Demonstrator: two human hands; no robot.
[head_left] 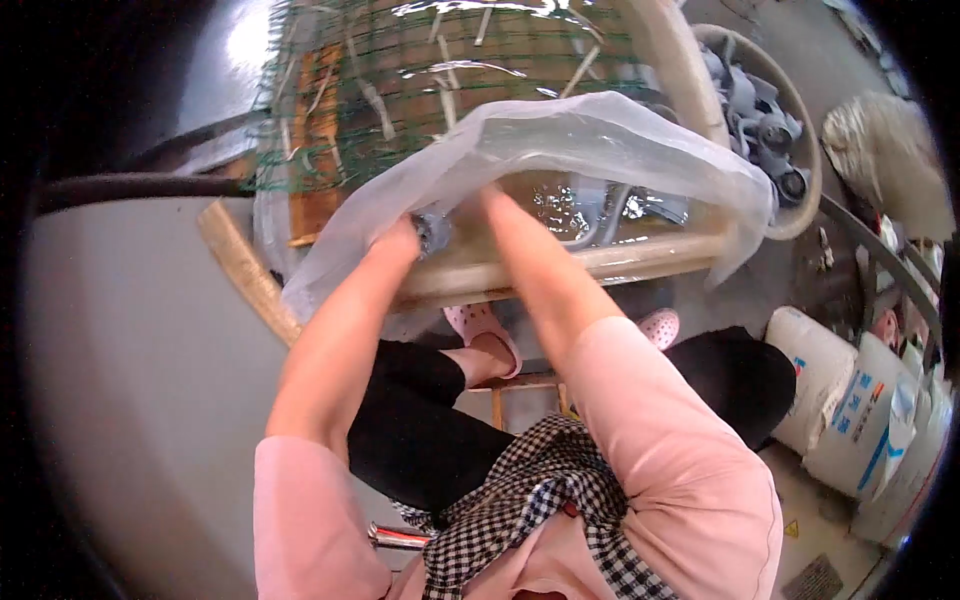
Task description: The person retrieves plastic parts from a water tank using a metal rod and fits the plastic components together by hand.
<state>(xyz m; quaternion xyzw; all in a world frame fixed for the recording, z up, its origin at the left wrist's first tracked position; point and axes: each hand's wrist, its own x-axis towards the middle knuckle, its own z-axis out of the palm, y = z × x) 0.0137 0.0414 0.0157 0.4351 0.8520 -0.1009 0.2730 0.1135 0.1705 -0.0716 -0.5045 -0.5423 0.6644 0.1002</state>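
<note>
A translucent white mesh or plastic sheet arches over the near end of a water-filled tub. My left hand is at the tub's near rim, partly behind the sheet, closed at a small grey plastic part. Reaching farther in, my right hand goes under the sheet's edge; its fingers are hidden. Pale grey curved pieces lie in the water to the right of my right forearm.
Green netting with pale strips covers the tub's far part. A round basket of grey parts stands at the right. White printed sacks sit at the lower right. A wooden strip leans at the left.
</note>
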